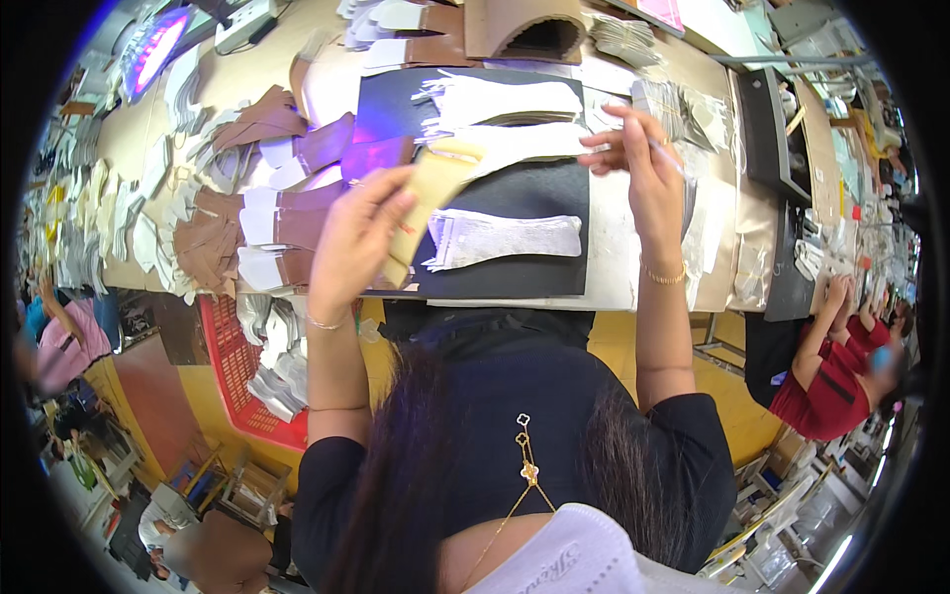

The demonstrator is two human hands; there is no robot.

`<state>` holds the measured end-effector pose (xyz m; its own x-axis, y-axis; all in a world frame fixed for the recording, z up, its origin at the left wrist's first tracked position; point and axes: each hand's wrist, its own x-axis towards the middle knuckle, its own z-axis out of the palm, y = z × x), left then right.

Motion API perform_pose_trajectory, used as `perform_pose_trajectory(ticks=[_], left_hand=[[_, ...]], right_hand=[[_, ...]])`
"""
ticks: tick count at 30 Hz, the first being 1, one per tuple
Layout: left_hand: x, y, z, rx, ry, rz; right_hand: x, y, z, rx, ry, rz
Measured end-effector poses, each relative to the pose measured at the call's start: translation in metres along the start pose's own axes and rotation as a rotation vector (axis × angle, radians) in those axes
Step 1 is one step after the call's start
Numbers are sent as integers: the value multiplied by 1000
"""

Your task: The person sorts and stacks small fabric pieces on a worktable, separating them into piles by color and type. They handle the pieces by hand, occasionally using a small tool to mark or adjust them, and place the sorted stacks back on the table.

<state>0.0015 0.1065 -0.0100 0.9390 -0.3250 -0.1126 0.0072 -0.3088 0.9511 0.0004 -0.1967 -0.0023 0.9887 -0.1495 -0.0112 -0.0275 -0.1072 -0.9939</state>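
My left hand (361, 233) is closed on a flat cream-yellow template (431, 194), wide at the ends and tilted over the left part of a black mat (515, 203). Its upper end overlaps a stack of white cut pieces (539, 144). Another white stack (503, 99) lies farther back on the mat, and a third white bundle (510, 236) sits nearer me. Raised over the mat's right edge, my right hand (648, 178) has bent fingers, with a thin pale pen (666, 154) lodged in it. Motion slightly blurs the fingers.
Brown and white cut pieces (282, 233) are heaped on the left. A brown arched block (534, 30) stands at the back; a black box (774, 134) is at the right. Below the table's left side is a red basket (233, 366). A co-worker in red (826, 386) sits right.
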Motion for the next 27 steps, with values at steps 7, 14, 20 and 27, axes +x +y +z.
perform_pose_trajectory(ticks=[7,14,20,27], left_hand=[[10,26,61,562,-379,316],[20,9,88,786,-283,654],[21,-7,95,711,-396,397],[1,-3,101,752,-448,251]], right_hand=[[-70,45,-44,12,117,122],[-99,59,-45,-54,94,57],[-87,76,-22,-145,-16,11],[-87,63,-14,-321,-125,39]])
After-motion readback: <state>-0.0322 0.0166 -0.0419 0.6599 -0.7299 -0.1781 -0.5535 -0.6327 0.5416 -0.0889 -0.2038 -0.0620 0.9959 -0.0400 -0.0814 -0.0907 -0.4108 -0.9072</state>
